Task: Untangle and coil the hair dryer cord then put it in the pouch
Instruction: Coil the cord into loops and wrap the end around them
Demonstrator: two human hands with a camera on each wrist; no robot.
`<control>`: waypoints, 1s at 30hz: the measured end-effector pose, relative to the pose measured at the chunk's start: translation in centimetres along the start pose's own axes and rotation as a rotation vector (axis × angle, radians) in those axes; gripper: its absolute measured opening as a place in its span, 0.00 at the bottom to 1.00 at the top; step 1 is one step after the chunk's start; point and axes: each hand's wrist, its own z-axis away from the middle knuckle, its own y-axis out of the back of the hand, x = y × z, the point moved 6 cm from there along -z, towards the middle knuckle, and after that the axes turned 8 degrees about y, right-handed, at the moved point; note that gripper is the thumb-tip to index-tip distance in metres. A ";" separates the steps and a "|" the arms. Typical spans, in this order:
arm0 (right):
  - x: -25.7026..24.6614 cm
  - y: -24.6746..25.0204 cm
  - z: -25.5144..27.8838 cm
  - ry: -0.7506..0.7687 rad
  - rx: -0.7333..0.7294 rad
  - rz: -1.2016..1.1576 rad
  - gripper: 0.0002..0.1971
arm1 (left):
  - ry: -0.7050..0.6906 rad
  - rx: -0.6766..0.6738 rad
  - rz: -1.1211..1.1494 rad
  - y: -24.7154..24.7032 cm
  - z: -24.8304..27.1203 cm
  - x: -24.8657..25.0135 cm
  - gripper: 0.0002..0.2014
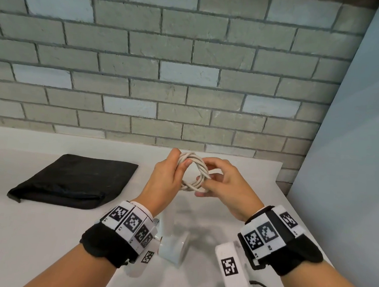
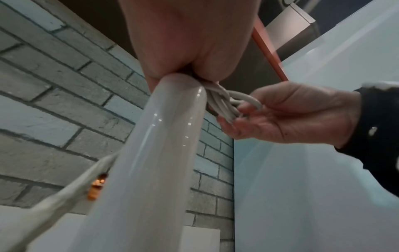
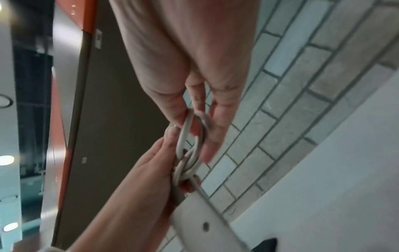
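Glossy plastic hair dryer (image 2: 151,162) beside a smooth rubbery cord (image 1: 194,174); matt black cloth pouch (image 1: 75,180); rough brick wall (image 1: 166,75).

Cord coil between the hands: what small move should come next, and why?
Probably tuck the loose end through the cord coil: the right hand pinches a strand there while the left hand grips the bundle, and the pouch lies flat, untouched.

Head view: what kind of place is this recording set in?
Probably an indoor demo or studio corner, not clearly a home: a plain white counter against a grey brick wall, a pale blue panel on the right, and ceiling downlights in the right wrist view.
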 end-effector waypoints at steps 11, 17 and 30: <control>0.3 2.0 0.9 -0.187 0.110 -0.244 0.06 | 0.041 0.099 0.011 -0.7 -0.9 -0.5 0.12; 0.3 2.2 1.4 -0.232 0.158 -0.656 0.10 | 0.071 0.099 0.045 -0.8 -1.2 -0.9 0.12; -0.2 3.2 2.4 -0.174 0.088 -0.629 0.12 | 0.077 0.136 0.002 -0.4 -1.9 -1.4 0.10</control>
